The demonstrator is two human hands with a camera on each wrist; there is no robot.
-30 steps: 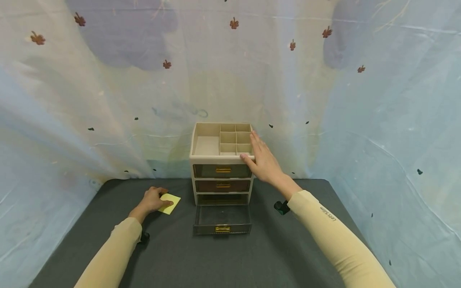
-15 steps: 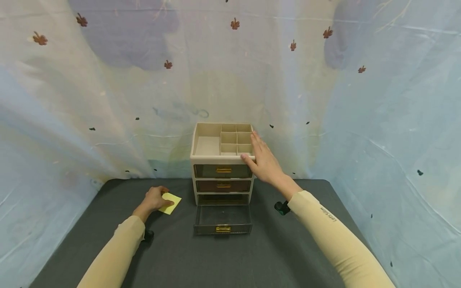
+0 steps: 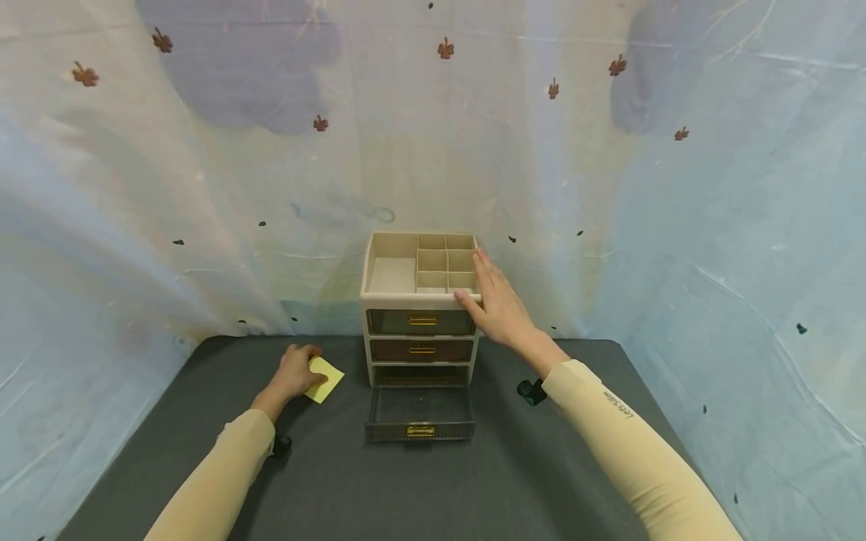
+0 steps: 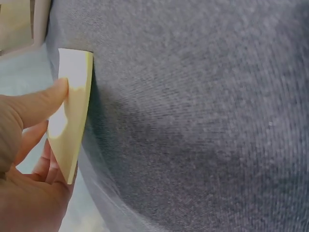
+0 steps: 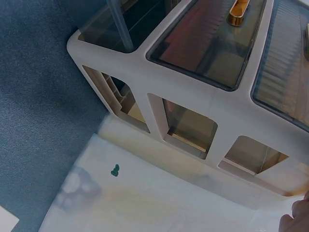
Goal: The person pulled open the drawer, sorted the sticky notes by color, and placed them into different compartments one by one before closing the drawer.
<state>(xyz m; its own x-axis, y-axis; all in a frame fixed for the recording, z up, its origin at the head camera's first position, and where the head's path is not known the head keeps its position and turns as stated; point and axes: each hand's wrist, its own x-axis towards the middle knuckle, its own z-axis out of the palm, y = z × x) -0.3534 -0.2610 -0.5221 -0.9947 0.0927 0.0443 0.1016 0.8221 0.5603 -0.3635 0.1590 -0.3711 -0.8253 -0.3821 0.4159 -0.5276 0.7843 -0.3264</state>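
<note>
My left hand [image 3: 292, 373] pinches a yellow sticky note pad [image 3: 328, 378] by its left side, left of a cream desktop drawer organizer [image 3: 366, 300]. In the left wrist view the sticky note pad [image 4: 72, 106] stands on edge, its thumb-side face bright, with its upper end close over the dark cloth. My right hand [image 3: 501, 308] rests on the organizer's upper right edge, fingers straight and thumb at the front rim. The bottom drawer [image 3: 421, 409], clear grey with a gold handle, is pulled out. Both upper drawers are closed.
The organizer's top tray has one large compartment [image 3: 394, 275] and several small ones at right. Window-like cutouts [image 5: 188, 128] line its side. Dark cloth [image 3: 406, 496] covers the table; a patterned curtain [image 3: 419, 150] hangs right behind it.
My left hand has lifted very slightly and tilted with the sticky note pad. My right hand stays at the organizer's edge, and the bottom drawer remains pulled out.
</note>
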